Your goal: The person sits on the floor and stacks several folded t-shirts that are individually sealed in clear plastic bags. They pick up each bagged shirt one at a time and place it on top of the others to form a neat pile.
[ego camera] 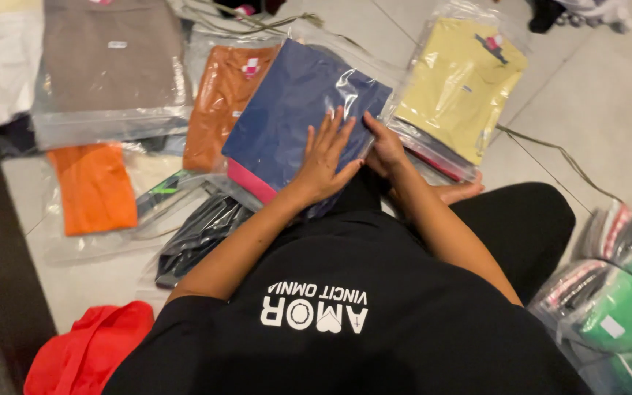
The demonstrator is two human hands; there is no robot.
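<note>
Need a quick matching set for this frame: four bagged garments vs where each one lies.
Things:
1. navy garment in clear bag
2. yellow garment in clear bag
3. bright orange garment in clear bag
4. green garment in clear bag

Places:
A. far right edge, by the knee
B. under both hands
C. right of the navy bag
D. left, below the brown bagged garment

Pairs: 1-B, 2-C, 3-D, 4-A

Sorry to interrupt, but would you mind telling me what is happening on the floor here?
A person in black sits on the tiled floor with both hands pressed flat on a navy garment in a clear plastic bag. The left hand lies spread on its near corner, and the right hand rests at its edge. Around it lie other bagged clothes: a yellow one, a rust-orange one, a brown one and a bright orange one.
</note>
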